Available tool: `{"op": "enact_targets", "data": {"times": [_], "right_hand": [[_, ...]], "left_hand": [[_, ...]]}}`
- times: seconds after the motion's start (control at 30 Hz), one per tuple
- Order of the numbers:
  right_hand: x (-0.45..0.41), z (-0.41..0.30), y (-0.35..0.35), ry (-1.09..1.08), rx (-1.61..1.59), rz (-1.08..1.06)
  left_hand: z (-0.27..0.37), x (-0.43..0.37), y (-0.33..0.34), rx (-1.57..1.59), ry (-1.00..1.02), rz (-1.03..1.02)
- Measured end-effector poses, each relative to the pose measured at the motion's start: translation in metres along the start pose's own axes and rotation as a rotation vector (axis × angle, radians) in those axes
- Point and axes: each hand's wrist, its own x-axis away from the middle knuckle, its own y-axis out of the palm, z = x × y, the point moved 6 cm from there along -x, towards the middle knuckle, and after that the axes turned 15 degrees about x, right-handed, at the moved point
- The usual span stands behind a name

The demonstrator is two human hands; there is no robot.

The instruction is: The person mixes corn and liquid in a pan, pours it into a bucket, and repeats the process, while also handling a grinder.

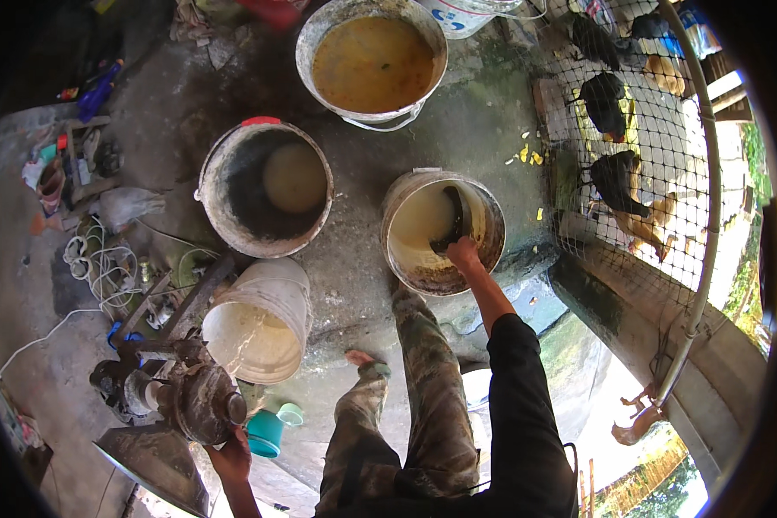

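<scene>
My right hand (465, 252) grips a dark curved tool (460, 213), possibly a scoop, inside a worn bucket (395, 272). Pale cloudy liquid (422, 217) covers part of that bucket's inside. On the left, my left hand (230, 451) touches the underside of a dirty motor-driven grinding machine (201, 401); its fingers are partly hidden there. The machine has a round metal housing and a metal hopper or chute (152, 463) beside it. Just beyond the housing, a whitish plastic bucket (275, 288) leans with its mouth towards me, its inner wall streaked with pale residue.
A dark-lined bucket (220, 188) holds cloudy liquid; a larger bucket (305, 58) of brownish liquid stands beyond. Tangled cable (113, 272) lies left. A teal plastic container (265, 434) stands near my foot. Netting (673, 149) on the right separates several chickens (605, 107) from the floor.
</scene>
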Motion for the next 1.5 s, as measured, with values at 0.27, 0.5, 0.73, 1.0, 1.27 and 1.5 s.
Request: {"op": "enact_targets", "data": {"times": [0.27,0.5,0.73,1.0,1.27,1.5], "right_hand": [[0.000,-0.023,0.017,-0.378,0.186,-0.137],[-0.020,0.009,0.046,-0.063,-0.162,-0.163],[-0.009,-0.056,0.037,0.060,-0.529,-0.390],[0.002,-0.033,0.036,0.056,-0.734,-0.441],[0.048,-0.035,0.010,-0.055,-0.686,-0.368],[0.094,-0.028,-0.020,-0.002,-0.751,-0.331]], "left_hand": [[-0.009,0.002,0.003,0.047,0.067,0.143],[-0.010,-0.002,0.001,-0.011,0.058,0.110],[0.015,0.013,-0.003,-0.354,0.246,0.057],[0.005,0.005,0.003,-0.195,0.122,0.009],[0.021,0.001,-0.011,-0.043,0.094,-0.006],[0.014,-0.009,-0.004,-0.052,0.055,-0.118]]}}
